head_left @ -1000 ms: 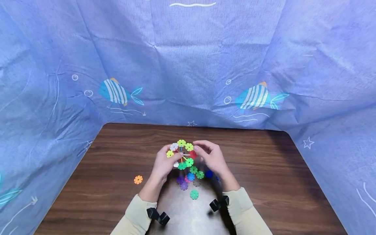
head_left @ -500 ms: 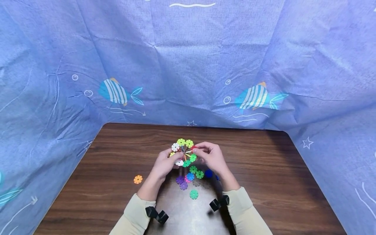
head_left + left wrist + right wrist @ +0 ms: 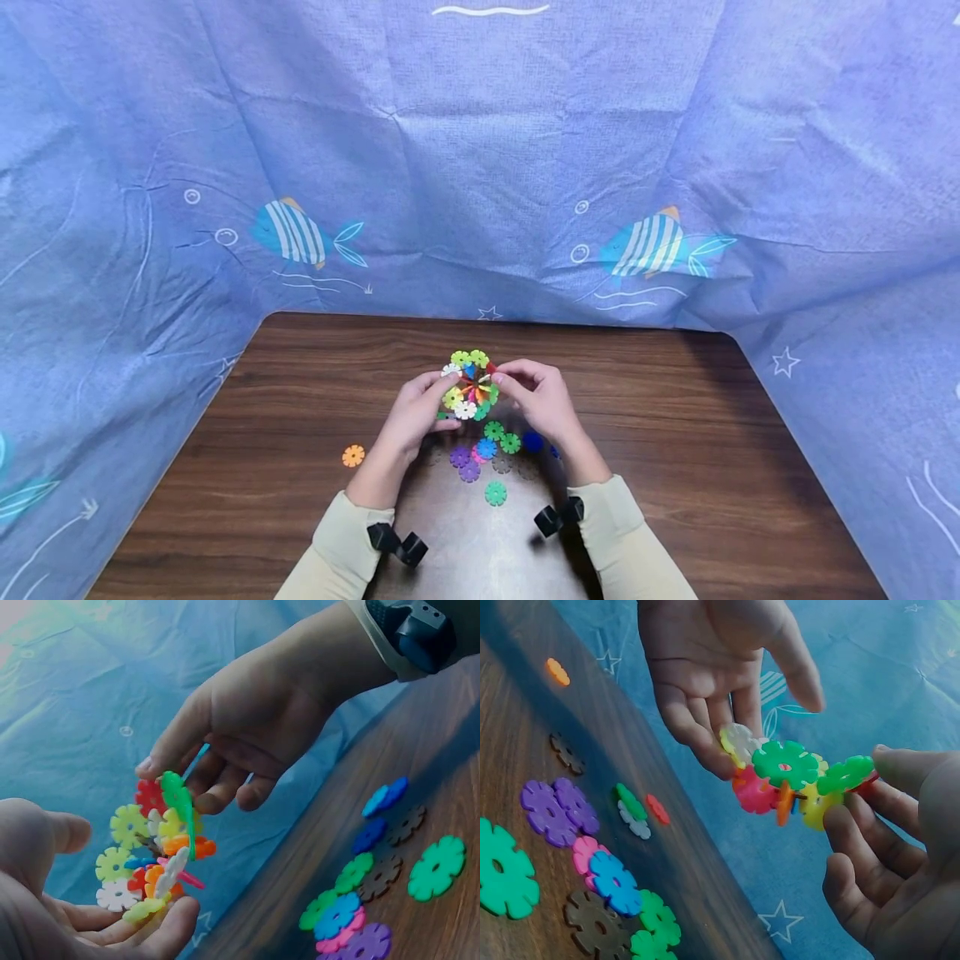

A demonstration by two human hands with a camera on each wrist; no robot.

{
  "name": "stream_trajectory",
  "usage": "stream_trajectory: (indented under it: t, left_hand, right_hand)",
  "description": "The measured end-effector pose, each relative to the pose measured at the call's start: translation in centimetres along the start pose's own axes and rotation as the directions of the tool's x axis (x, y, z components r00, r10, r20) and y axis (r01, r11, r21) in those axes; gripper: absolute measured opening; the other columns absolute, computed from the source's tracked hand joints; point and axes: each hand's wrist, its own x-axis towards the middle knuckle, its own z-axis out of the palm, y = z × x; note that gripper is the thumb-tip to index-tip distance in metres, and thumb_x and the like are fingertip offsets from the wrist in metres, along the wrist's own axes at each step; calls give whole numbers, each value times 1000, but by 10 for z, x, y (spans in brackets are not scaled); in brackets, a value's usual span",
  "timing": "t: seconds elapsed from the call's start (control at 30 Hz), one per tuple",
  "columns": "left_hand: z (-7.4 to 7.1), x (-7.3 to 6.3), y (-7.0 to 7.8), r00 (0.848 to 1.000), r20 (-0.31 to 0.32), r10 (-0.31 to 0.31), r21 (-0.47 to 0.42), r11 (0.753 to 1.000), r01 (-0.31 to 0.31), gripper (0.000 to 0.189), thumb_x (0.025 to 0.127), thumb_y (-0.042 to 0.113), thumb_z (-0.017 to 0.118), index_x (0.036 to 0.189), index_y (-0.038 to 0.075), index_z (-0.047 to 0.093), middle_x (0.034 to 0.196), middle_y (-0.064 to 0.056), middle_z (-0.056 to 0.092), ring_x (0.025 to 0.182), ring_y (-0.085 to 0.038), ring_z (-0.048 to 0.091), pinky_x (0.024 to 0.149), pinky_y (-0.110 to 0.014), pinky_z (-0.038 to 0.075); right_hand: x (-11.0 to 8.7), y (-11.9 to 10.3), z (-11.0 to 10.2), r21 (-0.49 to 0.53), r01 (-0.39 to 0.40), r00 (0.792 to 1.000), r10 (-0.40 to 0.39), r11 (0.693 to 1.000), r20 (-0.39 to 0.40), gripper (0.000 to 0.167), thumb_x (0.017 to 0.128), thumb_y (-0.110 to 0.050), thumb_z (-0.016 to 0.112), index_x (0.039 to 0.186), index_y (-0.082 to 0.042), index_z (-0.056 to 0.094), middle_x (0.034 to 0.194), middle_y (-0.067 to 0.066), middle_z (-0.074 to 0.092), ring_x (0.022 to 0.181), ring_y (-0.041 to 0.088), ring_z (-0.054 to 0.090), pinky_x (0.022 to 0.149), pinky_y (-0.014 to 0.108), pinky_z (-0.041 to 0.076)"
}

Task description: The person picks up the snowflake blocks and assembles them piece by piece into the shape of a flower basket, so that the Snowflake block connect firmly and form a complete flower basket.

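Over the table, held midway: a cluster of slotted discs.
Left hand, thumb apart, props its left side on the fingers; right hand, equally near, pinches the red disc at its right rim.

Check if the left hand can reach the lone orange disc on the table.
Probably yes: the orange disc lies uncovered and apart, but the left hand would first have to let go of the disc cluster.

Discs on table, curtain behind
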Motion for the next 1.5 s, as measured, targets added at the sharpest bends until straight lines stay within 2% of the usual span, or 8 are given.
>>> stream_trajectory:
  t: [0.23, 0.43, 0.63, 0.77, 0.97, 1.17, 1.3, 1.5]
  left_hand:
    - [6, 0, -1, 1000, -9, 3, 19, 1000, -3, 63, 99, 44, 66, 141, -1, 51, 134, -22, 61, 103, -29, 64, 79, -43, 62]
    - [7, 0, -4, 998, 47, -49, -78, 996, 52, 78, 99, 59, 58, 152, 4, 42, 146, -27, 50, 127, -42, 54, 103, -55, 52]
    - [11, 2, -11, 988, 120, -96, -335, 933, 132, 69, 102, 50, 59, 148, 3, 38, 132, -26, 58, 119, -38, 65, 111, -60, 44]
    - [14, 2, -14, 992, 119, -50, -426, 900, 97, 43, 106, 32, 57, 133, 1, 48, 114, -12, 67, 103, -25, 72, 106, -54, 52]
    - [15, 2, -12, 996, 83, -13, -509, 859, 54, 34, 105, 26, 58, 129, 3, 50, 115, -9, 62, 94, -19, 72, 91, -35, 61]
    - [17, 4, -12, 998, 63, 17, -586, 810, 23, 14, 106, 24, 58, 112, 11, 59, 106, -3, 60, 83, -16, 70, 88, -33, 62]
    - [18, 4, -13, 998, 47, 52, -574, 818, -16, 14, 106, 24, 58, 114, 13, 59, 101, 0, 66, 83, -14, 71, 85, -33, 62]
    - [17, 6, -16, 996, 66, 63, -524, 851, -19, 28, 106, 24, 58, 129, 7, 56, 107, 0, 70, 91, -15, 72, 85, -32, 62]
  right_hand:
    - [-2, -1, 0, -30, 111, 991, -108, 993, 81, 16, 94, -13, 76, 108, -7, 78, 105, 11, 77, 84, 20, 69, 71, 27, 58]
    - [-3, -5, 3, -86, 150, 985, -142, 985, 95, 14, 89, -8, 80, 103, -7, 80, 103, 10, 76, 82, 16, 67, 70, 32, 58]
    - [-5, -11, 7, -117, 195, 971, -175, 974, 162, 17, 87, 0, 79, 104, 1, 78, 106, 17, 74, 85, 18, 66, 67, 35, 58]
    - [-9, -16, 2, -70, 209, 967, -196, 975, 162, 18, 90, 1, 76, 107, 0, 77, 110, 16, 75, 93, 22, 69, 74, 35, 60]
    - [-10, -18, -10, 52, 219, 972, -222, 974, 79, 18, 94, 2, 70, 112, 3, 74, 108, 23, 74, 88, 16, 71, 73, 27, 61]
    - [-6, -5, -21, 106, -84, 996, 86, 991, -16, 27, 99, -14, 69, 116, 8, 69, 97, 23, 73, 73, 17, 68, 57, 27, 56]
    - [-6, 1, -22, 134, -295, 951, 278, 946, 132, 43, 104, -32, 62, 128, 4, 65, 110, 29, 72, 82, 24, 74, 61, 29, 59]
    - [-5, 0, -18, 166, -384, 916, 352, 908, 192, 49, 103, -40, 62, 127, 1, 65, 107, 19, 75, 79, 19, 74, 61, 29, 59]
